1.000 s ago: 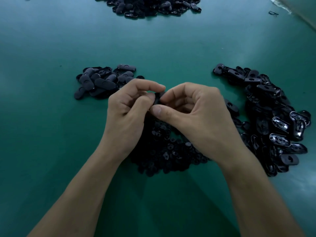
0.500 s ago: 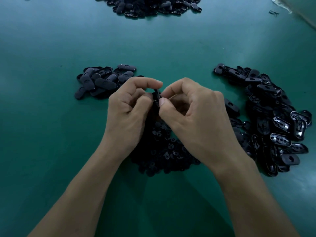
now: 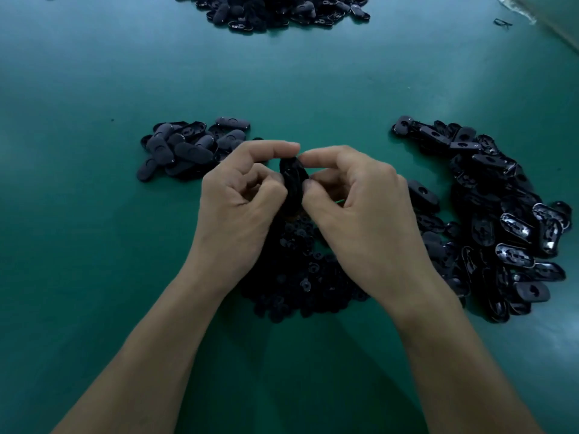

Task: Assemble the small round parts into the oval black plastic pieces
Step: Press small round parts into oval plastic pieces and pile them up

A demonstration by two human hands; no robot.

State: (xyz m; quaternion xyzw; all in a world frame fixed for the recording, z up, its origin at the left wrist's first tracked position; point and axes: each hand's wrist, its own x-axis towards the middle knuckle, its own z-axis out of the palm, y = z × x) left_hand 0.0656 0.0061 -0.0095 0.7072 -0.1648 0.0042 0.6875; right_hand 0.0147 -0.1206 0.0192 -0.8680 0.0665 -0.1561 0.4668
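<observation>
so the person is standing over a green table (image 3: 78, 214) and both hands are meeting up right in the middle of it. the left hand (image 3: 238, 208) and the right hand (image 3: 360, 211) are both pinching one oval black piece (image 3: 293, 180), holding it nearly upright just above the heap of small round parts (image 3: 300, 277). fingers are curling in tight, thumbs and forefingers closing on the piece from either side, the other fingers tucking under. i can't tell if a round part is already sitting in it, the thumbs are covering that bit

judging by looks, these ovals are going to be light, stiff moulded plastic, kinda glossy so probably a little slippery. i'd be gripping by the long edges like they're doing, leaving the flat face free for pressing the round bit in. the round ones are looking tiny and easy to fumble

wrists are angling inward, forearms coming up from the bottom of the view in a v shape. there's a pile of shiny ovals (image 3: 501, 230) lying off to the right, a smaller matte-looking pile (image 3: 188, 148) on the left, and another heap (image 3: 275, 9) sitting at the far edge
</observation>
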